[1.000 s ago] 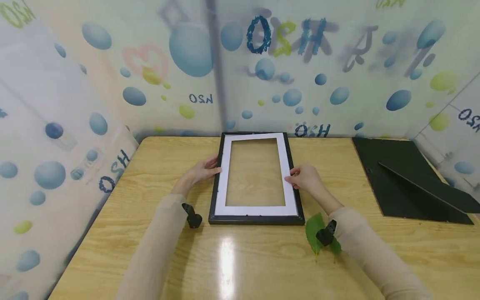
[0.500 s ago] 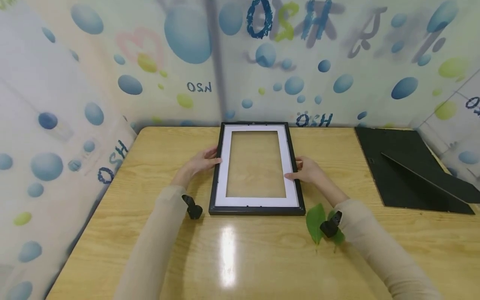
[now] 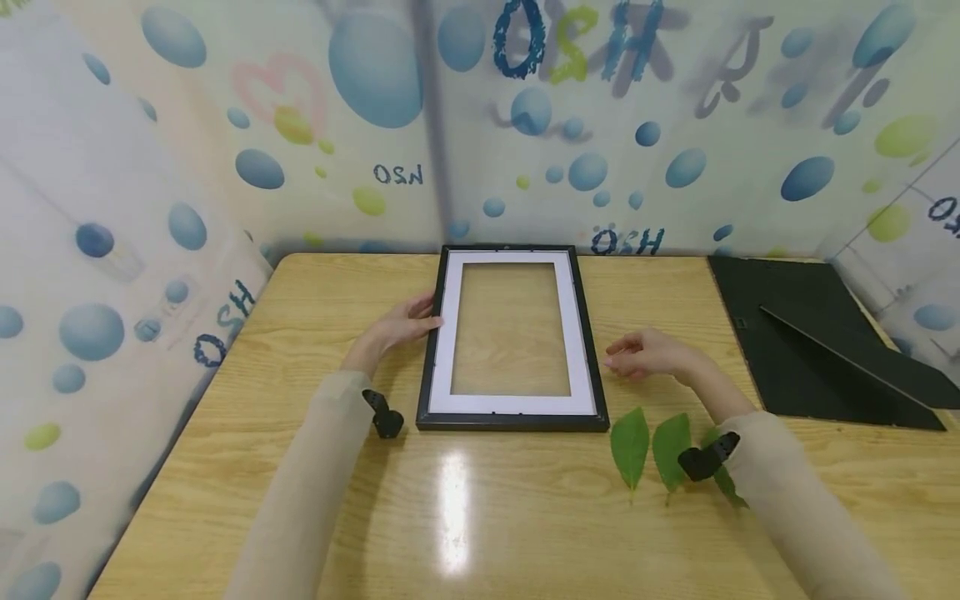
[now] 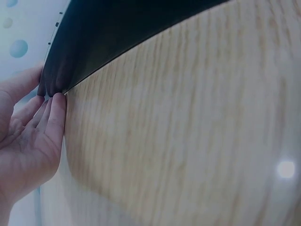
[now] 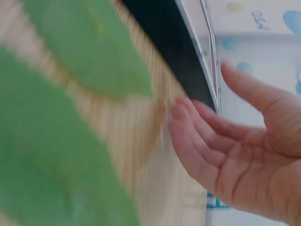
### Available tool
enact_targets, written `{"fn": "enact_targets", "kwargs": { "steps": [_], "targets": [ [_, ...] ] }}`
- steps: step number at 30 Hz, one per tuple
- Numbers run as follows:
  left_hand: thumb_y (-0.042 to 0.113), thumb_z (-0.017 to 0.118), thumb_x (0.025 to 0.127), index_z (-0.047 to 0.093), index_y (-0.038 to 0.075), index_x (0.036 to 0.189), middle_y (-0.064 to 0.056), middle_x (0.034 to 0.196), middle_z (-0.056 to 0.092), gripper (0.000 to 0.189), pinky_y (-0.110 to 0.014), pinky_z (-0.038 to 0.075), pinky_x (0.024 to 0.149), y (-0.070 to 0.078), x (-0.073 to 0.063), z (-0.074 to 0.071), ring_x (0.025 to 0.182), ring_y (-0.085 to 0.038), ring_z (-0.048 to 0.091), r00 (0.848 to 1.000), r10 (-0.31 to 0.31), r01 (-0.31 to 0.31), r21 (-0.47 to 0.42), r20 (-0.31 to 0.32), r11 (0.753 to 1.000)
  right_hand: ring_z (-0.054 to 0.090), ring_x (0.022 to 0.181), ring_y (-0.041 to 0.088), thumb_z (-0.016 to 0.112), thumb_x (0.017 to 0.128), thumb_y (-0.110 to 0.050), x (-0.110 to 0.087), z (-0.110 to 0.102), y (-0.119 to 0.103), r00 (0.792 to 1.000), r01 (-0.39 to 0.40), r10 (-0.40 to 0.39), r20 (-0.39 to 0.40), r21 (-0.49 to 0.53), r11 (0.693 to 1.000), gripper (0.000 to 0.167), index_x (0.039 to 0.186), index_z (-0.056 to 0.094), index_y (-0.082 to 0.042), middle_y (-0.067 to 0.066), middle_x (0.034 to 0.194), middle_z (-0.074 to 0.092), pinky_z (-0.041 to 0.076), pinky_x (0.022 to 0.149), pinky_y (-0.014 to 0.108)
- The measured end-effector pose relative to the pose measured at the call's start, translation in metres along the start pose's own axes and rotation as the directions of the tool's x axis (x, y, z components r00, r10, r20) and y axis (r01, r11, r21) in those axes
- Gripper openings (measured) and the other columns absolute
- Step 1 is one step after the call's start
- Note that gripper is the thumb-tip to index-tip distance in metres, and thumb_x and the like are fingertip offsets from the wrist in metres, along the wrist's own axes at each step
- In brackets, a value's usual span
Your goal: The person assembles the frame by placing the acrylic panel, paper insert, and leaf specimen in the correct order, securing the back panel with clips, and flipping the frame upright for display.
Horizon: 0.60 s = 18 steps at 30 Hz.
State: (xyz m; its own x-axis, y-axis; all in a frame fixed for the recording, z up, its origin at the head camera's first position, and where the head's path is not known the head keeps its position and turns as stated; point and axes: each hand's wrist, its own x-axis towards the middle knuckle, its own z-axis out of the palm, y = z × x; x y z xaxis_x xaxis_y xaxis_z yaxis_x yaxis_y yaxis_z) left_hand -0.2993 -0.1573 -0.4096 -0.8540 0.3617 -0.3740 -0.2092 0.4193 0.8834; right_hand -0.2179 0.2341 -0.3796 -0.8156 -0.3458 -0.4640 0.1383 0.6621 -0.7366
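Note:
A black picture frame with a white mat inside lies on the table, its middle showing the wood through it. My left hand holds the frame's left side, thumb over the rim and fingers along the outer edge, as the left wrist view also shows. To the right of the frame, my right hand is off it, fingers loosely bent and holding nothing. In the right wrist view that hand's fingertips appear close to the black side of the frame. Green leaves lie below the right hand, one partly hidden by the wrist camera.
A black backing board with its easel stand raised lies at the right of the wooden table. A patterned curtain hangs behind the table's far edge and along its left.
My right hand has let go of the frame's right side and moved off to the right, uncovering more of the leaves. The left hand stays on the frame. Earlier, the head view tilted down slightly.

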Motion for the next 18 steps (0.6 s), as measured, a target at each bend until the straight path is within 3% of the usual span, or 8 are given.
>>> {"fn": "enact_targets", "kwargs": {
  "steps": [5, 10, 18],
  "targets": [
    [0.017, 0.053, 0.093, 0.010, 0.011, 0.148, -0.009, 0.155, 0.010, 0.070, -0.040, 0.023, 0.114, 0.001, -0.001, 0.000, 0.142, -0.024, 0.013, 1.000, 0.017, -0.017, 0.010, 0.011, 1.000, 0.063, 0.092, 0.015, 0.060, 0.088, -0.030, -0.020, -0.007, 0.019, 0.990, -0.021, 0.020, 0.137, 0.001, 1.000, 0.060, 0.128, 0.042, 0.011, 0.017, 0.109, 0.063, 0.055, 0.080, 0.032],
    [0.018, 0.054, 0.092, 0.011, 0.012, 0.148, -0.009, 0.155, 0.011, 0.070, -0.039, 0.023, 0.114, 0.000, -0.002, 0.002, 0.142, -0.024, 0.013, 1.000, 0.018, -0.019, 0.015, 0.014, 1.000, 0.061, 0.090, 0.013, 0.067, 0.083, -0.029, -0.034, -0.005, 0.028, 0.979, -0.054, 0.059, 0.194, -0.034, 0.998, 0.054, 0.119, 0.053, 0.008, 0.009, 0.103, 0.063, 0.055, 0.077, 0.029],
    [0.016, 0.053, 0.093, 0.011, 0.011, 0.148, -0.009, 0.155, 0.011, 0.069, -0.040, 0.023, 0.114, -0.001, -0.002, 0.000, 0.142, -0.023, 0.013, 1.000, 0.026, -0.026, -0.002, 0.002, 1.000, 0.056, 0.069, 0.007, 0.072, 0.078, -0.022, -0.036, -0.003, 0.028, 0.963, 0.057, -0.034, 0.267, -0.080, 0.995, 0.040, 0.103, 0.061, 0.008, 0.001, 0.081, 0.064, 0.050, 0.062, 0.021]
  ]
}}
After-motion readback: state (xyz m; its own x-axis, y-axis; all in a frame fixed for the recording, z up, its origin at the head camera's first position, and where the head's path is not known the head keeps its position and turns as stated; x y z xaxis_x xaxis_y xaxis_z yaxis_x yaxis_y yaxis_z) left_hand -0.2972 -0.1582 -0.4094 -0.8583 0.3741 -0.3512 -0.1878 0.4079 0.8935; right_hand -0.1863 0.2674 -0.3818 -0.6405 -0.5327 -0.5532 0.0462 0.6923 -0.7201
